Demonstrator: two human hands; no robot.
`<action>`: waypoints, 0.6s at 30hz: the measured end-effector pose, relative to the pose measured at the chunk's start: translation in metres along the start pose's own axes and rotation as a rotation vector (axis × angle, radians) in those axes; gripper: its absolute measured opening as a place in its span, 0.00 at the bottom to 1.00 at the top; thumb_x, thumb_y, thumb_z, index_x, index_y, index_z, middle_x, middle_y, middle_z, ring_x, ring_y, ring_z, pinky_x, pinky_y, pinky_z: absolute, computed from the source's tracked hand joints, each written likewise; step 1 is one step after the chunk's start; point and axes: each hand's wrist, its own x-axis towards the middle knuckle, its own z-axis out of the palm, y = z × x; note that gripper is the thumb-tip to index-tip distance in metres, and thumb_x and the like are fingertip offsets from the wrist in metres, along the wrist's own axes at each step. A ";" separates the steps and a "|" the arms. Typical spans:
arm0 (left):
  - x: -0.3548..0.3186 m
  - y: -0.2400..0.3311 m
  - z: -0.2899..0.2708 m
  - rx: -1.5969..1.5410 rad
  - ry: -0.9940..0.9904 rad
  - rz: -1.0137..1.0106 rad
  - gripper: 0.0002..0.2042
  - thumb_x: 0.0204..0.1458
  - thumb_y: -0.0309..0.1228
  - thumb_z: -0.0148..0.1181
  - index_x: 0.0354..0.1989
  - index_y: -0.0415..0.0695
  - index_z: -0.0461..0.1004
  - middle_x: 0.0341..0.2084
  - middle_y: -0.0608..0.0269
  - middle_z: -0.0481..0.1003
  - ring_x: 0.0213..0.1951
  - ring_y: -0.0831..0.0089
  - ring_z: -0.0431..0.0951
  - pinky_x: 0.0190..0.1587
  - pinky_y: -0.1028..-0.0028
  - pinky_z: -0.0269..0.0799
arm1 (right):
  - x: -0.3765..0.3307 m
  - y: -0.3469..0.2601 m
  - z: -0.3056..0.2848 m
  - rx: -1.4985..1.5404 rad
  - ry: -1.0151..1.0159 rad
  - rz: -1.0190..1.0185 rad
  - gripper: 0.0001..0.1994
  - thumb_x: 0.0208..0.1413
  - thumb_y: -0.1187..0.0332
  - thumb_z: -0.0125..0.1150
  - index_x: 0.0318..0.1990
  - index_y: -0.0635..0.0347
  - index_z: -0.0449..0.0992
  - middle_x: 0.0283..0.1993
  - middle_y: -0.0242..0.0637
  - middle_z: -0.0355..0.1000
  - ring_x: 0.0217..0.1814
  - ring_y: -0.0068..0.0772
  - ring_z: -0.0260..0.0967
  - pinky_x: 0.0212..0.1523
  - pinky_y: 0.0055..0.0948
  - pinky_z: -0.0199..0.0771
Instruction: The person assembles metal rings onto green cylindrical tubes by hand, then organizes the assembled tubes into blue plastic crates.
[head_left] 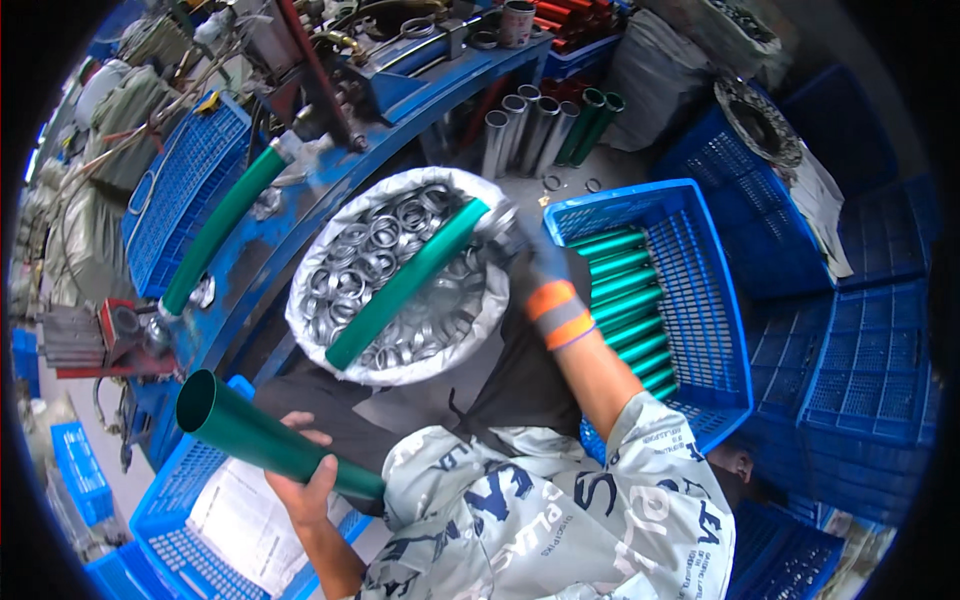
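Observation:
My left hand (pixel 310 465) is closed round a dark green tube (pixel 270 435), its open end tilted up to the left. A white sack (pixel 310 250) full of silver metal rings (pixel 385 235) stands before me. Across the sack's mouth lies a second, brighter green tube (pixel 405 285). Next to that tube's upper right end is my right hand (pixel 530 255), in a dark glove with an orange and grey cuff. Motion blurs its fingers, so whether they grip the tube cannot be made out.
Beside my right arm, a blue crate (pixel 700 290) holds several green tubes. On the left, another green tube (pixel 225 230) sits between fixtures at the blue bench (pixel 400 100). Upright silver tubes (pixel 515 130) stand behind the sack. A blue crate (pixel 165 510) with white sheeting is at lower left.

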 end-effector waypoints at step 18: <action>0.019 0.018 0.030 0.058 0.039 -0.104 0.29 0.48 0.18 0.79 0.60 0.37 0.76 0.53 0.55 0.80 0.49 0.68 0.85 0.54 0.63 0.85 | 0.083 -0.035 -0.014 -1.524 -0.297 -0.237 0.25 0.67 0.45 0.74 0.60 0.54 0.91 0.54 0.52 0.89 0.57 0.51 0.88 0.63 0.43 0.85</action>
